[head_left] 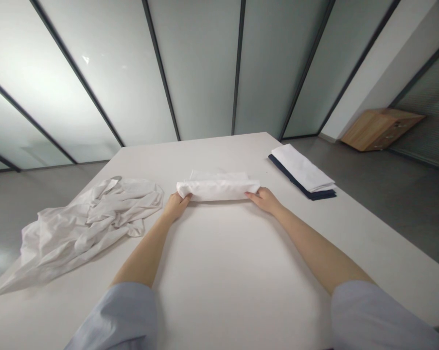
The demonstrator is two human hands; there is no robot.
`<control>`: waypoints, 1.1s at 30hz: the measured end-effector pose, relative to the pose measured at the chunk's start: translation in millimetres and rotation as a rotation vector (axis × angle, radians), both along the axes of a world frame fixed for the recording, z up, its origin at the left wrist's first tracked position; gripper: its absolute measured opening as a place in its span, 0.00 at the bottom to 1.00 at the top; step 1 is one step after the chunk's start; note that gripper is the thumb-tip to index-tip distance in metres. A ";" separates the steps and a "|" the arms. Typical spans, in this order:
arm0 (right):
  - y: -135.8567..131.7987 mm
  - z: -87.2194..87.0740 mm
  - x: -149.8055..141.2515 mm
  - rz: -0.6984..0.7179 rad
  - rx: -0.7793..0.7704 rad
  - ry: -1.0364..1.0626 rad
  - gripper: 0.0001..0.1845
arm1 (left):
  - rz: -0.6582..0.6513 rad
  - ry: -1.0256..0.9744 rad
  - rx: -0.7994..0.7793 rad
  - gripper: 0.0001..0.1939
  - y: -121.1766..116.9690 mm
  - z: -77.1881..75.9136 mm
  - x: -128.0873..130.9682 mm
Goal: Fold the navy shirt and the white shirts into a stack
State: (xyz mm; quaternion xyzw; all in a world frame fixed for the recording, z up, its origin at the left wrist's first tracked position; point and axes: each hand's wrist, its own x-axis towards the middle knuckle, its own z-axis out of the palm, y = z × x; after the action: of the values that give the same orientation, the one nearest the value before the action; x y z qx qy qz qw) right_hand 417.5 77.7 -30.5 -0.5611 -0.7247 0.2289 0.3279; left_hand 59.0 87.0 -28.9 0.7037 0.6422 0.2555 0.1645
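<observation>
A white cloth [219,189], folded into a long narrow bundle, lies across the middle of the table, with a thin flat layer of it reaching out beyond the fold. At its left end my left hand [177,204] grips the edge, thumb on the near face and the other fingers partly hidden behind it. My right hand [265,199] pinches the opposite end the same way. Both arms are stretched forward, and the bundle's near side looks slightly raised from the tabletop.
On the white table [241,272], a crumpled white cloth [91,218] spreads along the left side. At the right edge, a folded white cloth [301,167] rests on a folded dark navy cloth [319,195]. Frosted glass panels [201,63] stand behind; a wooden cabinet [376,129] is at far right.
</observation>
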 end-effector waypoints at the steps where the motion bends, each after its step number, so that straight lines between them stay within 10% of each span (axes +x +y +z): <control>1: -0.4 1.5 -0.7 -0.015 0.001 -0.001 0.19 | 0.028 0.010 -0.026 0.21 0.3 0.6 0.1; 16: -0.6 4.0 -18.4 -0.232 -0.075 -0.369 0.17 | 0.176 0.167 -0.093 0.18 -1.9 6.5 13.6; 21: -0.1 -2.8 -14.4 -0.306 0.035 -0.404 0.22 | 0.181 0.200 0.124 0.25 -8.2 6.3 17.4; 27: 5.0 -13.9 -8.3 -0.026 0.271 -0.399 0.24 | -0.221 0.373 0.213 0.24 -10.7 -1.1 14.9; 33: 3.8 -12.7 -9.7 0.099 0.124 -0.411 0.26 | -0.237 0.411 0.085 0.38 -14.8 -3.0 16.3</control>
State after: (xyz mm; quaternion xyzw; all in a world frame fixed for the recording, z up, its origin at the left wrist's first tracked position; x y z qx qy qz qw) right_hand 407.7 81.5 -43.3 -0.5384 -0.8157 0.0809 0.1956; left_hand 75.3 72.2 -31.9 0.8178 0.5637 0.1124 0.0294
